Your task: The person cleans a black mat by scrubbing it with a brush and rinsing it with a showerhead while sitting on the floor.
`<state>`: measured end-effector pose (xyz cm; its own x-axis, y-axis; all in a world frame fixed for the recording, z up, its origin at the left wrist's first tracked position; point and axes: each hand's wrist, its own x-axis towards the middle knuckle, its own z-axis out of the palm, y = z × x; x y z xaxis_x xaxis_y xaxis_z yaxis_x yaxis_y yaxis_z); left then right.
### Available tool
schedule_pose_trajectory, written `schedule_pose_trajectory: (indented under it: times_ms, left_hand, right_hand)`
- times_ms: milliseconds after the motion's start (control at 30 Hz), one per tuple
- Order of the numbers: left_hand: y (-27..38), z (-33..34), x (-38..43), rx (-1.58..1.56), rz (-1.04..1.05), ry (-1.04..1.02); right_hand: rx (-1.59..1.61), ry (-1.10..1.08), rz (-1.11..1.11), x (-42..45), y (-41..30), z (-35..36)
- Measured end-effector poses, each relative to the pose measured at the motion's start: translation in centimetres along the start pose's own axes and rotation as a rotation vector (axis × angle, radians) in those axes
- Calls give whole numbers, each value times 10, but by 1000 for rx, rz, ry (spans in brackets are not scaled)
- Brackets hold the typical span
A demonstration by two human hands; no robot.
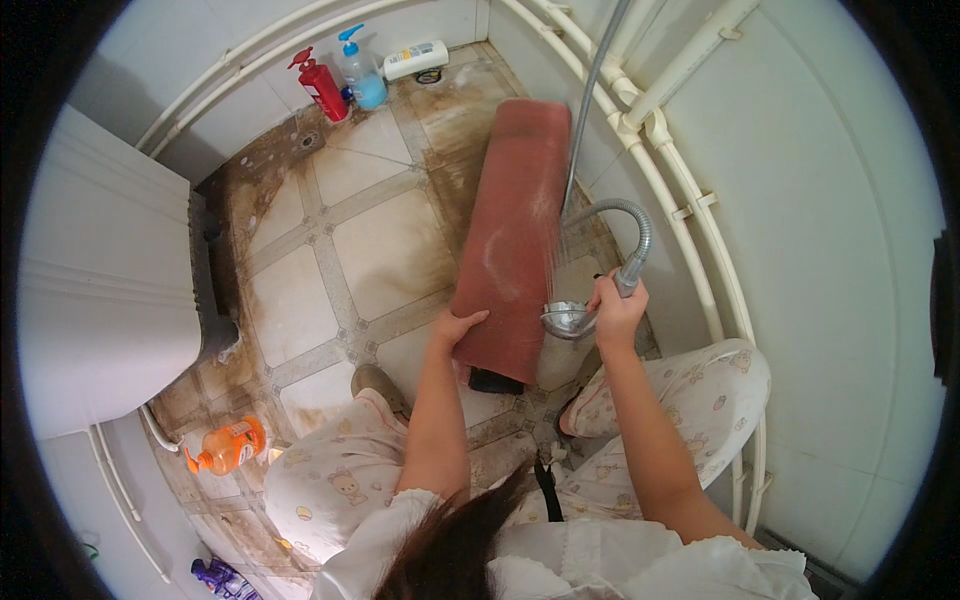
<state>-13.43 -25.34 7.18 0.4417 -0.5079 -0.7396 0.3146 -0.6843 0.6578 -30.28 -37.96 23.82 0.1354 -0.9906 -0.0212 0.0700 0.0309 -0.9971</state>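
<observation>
A long dull-red mat or cover [510, 225] lies lengthwise on the tiled floor before me, wet and whitish in spots. A black part [496, 381] shows under its near end; whatever else is beneath is hidden. My left hand [454, 330] grips the mat's left edge near that end, thumb on top and fingers out of sight. In my right hand [621, 306] is the handle of a chrome shower head [568, 319], held just right of the mat. Fine jets of water rise from it onto the mat's right side. Its metal hose [639, 217] loops up and away.
Pale pipes [675, 176] run along the right wall. A red pump bottle [324, 88], a blue-topped pump bottle [365, 79] and a white bottle [416, 60] are at the far wall. A floor drain [306, 140] sits nearby. Left are a white appliance [112, 262] and an orange pump bottle [231, 445].
</observation>
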Motion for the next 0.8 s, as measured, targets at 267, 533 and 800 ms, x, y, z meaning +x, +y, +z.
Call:
schedule_pose_trajectory:
  times_ms: [267,533,800]
  left_hand:
    - [-4,35,-14,-50,85,-13]
    - [-38,49,11,46,118,124]
    - [-33,50,6,32,88,90]
  right_hand:
    - [-63,31,31,26,-8,11]
    - [-113,-71,-43,54,-25,39]
    - [-176,-20,-92,72,-25,36]
